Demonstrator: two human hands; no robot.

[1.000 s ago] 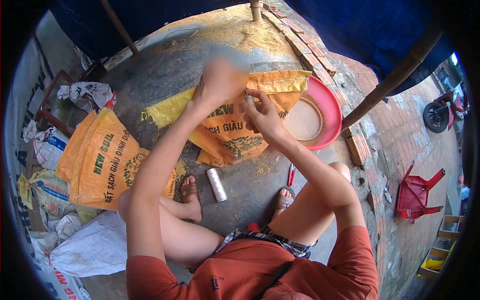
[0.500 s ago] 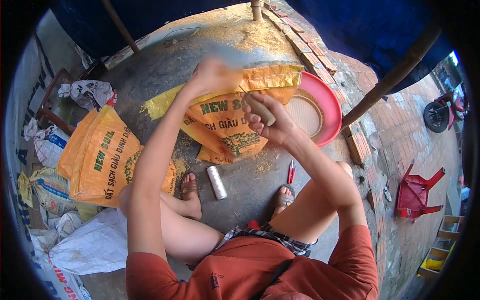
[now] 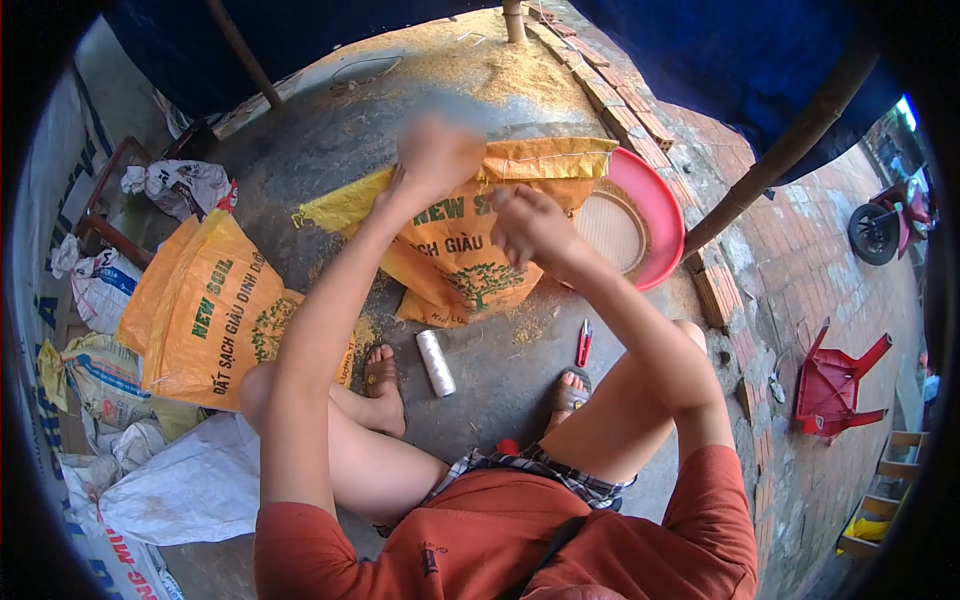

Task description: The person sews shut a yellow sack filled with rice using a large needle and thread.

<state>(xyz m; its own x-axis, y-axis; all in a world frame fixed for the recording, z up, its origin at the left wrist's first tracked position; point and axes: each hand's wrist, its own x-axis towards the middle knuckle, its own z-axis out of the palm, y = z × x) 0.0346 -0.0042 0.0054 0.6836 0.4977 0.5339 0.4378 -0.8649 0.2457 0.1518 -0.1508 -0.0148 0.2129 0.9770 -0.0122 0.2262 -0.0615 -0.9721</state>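
An orange "NEW SOIL" bag (image 3: 470,265) stands upright in front of me, with a yellow folded strip and white stitching along its top. At the left part of that top edge is my left hand (image 3: 438,155), its fingertips blurred and what they grip unclear. My right hand (image 3: 535,228) is closed in front of the printed face, with fingers curled; the handle it held is now hidden. A white thread spool (image 3: 435,363) lies on the floor between my feet, and red snips (image 3: 583,343) lie by my right foot.
More orange bags (image 3: 215,310) stand at the left beside white sacks (image 3: 190,485). Behind the bag at right is a pink basin (image 3: 665,225) holding a sieve. Bamboo poles, a brick edge (image 3: 720,295), an overturned red stool (image 3: 838,385) and scattered grain surround the spot.
My right hand has turned, hiding the wooden-looking handle seen in it before. The bag's top has shifted slightly right and down, and my left hand has moved a little.
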